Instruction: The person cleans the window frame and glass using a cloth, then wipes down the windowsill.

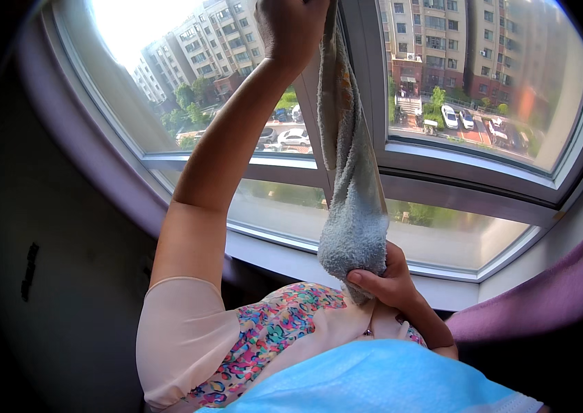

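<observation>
A grey-blue terry cloth [356,222], twisted lengthwise and marked with an orange patch, hangs between my hands in front of the window. My left hand [291,33] is raised at the top edge of the view, closed around the cloth's upper end; its fingertips are partly cut off. Lower down, near my chest, my right hand [387,276] grips the bunched lower end, thumb across the front and other fingers mostly hidden behind.
Metal-framed window panes [477,160] fill the space ahead, with a white sill [270,260] below. Purple curtains [534,289] hang at both sides. Buildings and parked cars show outside. A blue face mask [374,377] covers the bottom of the view.
</observation>
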`<state>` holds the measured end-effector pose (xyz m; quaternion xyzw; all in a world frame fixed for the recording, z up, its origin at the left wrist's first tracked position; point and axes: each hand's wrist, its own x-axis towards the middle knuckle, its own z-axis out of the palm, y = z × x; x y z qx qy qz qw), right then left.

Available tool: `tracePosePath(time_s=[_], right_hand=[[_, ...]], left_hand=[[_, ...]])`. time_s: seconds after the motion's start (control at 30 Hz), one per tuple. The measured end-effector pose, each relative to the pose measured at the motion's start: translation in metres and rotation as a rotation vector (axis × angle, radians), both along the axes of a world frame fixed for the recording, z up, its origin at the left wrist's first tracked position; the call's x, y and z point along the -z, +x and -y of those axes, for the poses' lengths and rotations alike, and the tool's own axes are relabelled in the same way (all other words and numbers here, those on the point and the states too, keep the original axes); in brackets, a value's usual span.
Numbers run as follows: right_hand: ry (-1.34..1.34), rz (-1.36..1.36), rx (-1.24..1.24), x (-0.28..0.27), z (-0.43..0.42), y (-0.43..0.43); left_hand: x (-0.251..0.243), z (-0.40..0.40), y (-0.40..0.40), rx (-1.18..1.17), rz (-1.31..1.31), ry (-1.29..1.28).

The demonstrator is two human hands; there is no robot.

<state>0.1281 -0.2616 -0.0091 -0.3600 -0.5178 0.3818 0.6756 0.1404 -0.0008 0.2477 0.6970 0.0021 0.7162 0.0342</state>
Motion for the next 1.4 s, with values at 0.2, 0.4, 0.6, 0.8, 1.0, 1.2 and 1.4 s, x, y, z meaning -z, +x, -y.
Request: tracePosePath(time_s=[0.2, 0.4, 0.6, 0.8, 1.0, 1.2, 1.4], right_hand=[[-0.014, 0.007, 0.044, 0.004, -0.002, 0.0], [0.026, -0.006, 0.054, 0.0, 0.001, -0.002], [0.064, 0.039, 0.036, -0.022, -0.003, -0.002], [0.202, -0.192, 0.047, -0.058, -0.021, 0.01], [0.25, -0.224, 0.12, -0.057, -0.028, 0.01], [0.145, -0.166, 0.125, -0.034, -0.001, 0.001], [0.114, -0.026, 0.143, -0.025, 0.024, 0.003]], left_hand=[[0.014, -0.022, -0.013, -0.391, 0.008, 0.414], [0.039, 0.011, -0.03, -0.748, -0.365, 0.601], [-0.035, 0.028, -0.003, -0.808, -0.135, 0.78], [-0.089, 0.014, 0.022, -0.808, -0.123, 0.625], [-0.073, 0.034, 0.023, -0.94, -0.128, 0.474], [0.018, 0.035, 0.015, -1.094, -0.274, 0.586], [0.149, 0.02, -0.001, -1.006, -0.44, 0.619]])
